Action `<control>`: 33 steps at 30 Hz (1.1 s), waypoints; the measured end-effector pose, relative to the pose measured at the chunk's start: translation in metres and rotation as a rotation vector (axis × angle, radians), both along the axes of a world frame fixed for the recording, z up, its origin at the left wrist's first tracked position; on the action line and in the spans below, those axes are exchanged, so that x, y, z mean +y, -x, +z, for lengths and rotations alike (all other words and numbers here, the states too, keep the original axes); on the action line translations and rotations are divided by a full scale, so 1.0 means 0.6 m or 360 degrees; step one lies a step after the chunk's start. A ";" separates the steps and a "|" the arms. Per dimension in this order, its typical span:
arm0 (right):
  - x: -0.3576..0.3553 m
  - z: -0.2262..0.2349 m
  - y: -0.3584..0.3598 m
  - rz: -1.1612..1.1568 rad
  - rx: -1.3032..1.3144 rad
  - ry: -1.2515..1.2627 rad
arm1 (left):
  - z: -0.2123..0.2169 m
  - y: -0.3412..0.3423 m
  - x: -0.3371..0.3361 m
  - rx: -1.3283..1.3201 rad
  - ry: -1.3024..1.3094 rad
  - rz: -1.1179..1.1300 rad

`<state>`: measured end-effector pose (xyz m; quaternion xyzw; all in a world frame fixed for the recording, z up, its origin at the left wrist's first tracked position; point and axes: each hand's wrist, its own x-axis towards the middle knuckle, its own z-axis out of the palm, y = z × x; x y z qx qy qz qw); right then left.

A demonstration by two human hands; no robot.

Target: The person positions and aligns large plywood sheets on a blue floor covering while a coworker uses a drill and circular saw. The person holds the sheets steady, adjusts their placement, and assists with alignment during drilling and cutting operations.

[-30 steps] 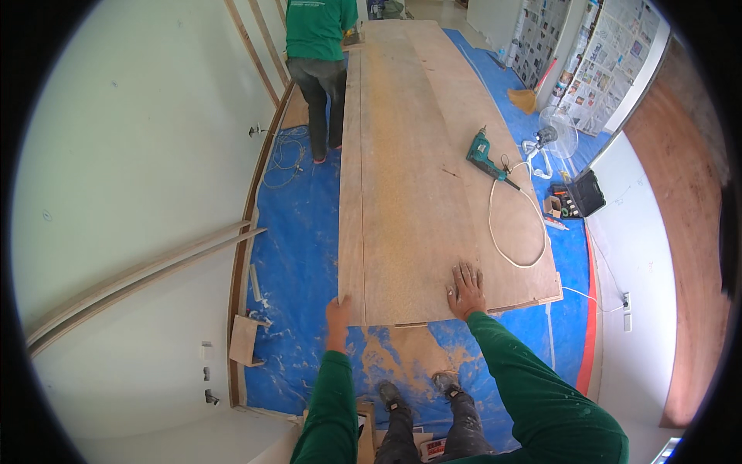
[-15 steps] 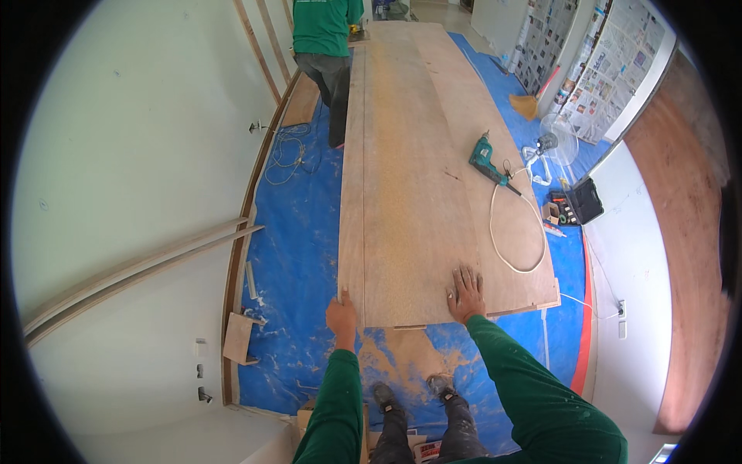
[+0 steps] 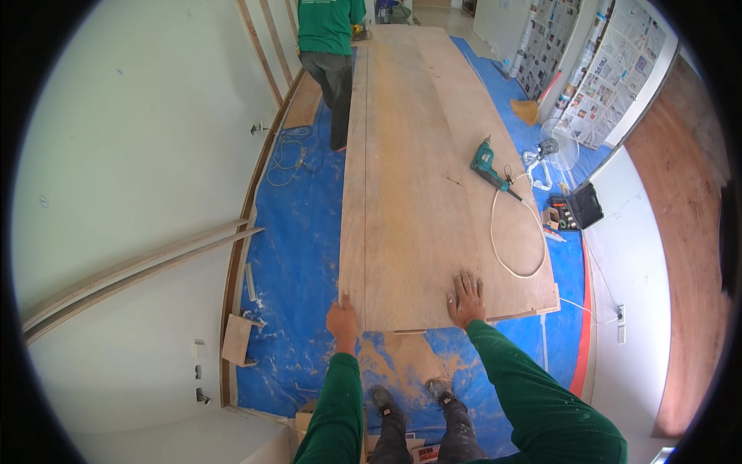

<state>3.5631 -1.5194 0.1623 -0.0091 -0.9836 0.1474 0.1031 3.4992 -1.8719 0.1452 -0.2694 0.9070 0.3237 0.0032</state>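
A long plywood panel (image 3: 417, 232) stretches away from me, with a narrow strip (image 3: 352, 232) along its left side marked off by a thin seam. At the near left corner, my left hand (image 3: 342, 321) is closed round the strip's edge, thumb on top; its other fingers are mostly hidden. My right hand (image 3: 467, 300) lies flat near the panel's near edge, fingers spread and dusty. Beyond it, toward the right, a teal corded power drill (image 3: 485, 166) rests on the panel, its pale cord (image 3: 495, 240) looped beside it.
A co-worker (image 3: 327, 54) in a green shirt stands at the far left side. Blue sheeting (image 3: 297, 209) covers the floor, with sawdust by my feet. A fan (image 3: 558, 145), an open tool case (image 3: 581, 206) and a broom (image 3: 525, 110) are on the right; wooden strips (image 3: 147, 274) lean left.
The whole view has shifted very slightly downward. Both hands keep their places on the panel, and the drill has not moved.
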 end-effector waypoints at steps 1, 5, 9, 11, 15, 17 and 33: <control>0.000 0.000 0.000 0.0002 -0.0002 -0.0002 | -0.001 0.001 0.000 -0.0008 0.0004 0.0005; 0.001 0.000 0.000 -0.0024 -0.0077 -0.0022 | -0.004 0.000 0.001 -0.0020 0.0000 0.0019; 0.001 -0.002 0.000 0.0004 -0.0020 -0.0026 | -0.008 -0.002 0.001 0.0010 -0.0002 0.0023; 0.000 -0.002 0.000 -0.0035 -0.0072 -0.0026 | -0.010 -0.002 0.000 0.0000 0.0008 0.0032; -0.006 0.000 0.002 -0.0013 -0.0031 -0.0008 | -0.011 0.003 -0.005 -0.0018 0.0027 0.0017; -0.009 0.002 0.003 -0.0053 -0.0126 -0.0023 | -0.010 0.005 -0.008 0.0012 0.0027 0.0005; -0.034 0.006 0.002 0.0013 -0.0017 -0.0022 | -0.007 -0.001 -0.030 0.0099 0.0057 0.0039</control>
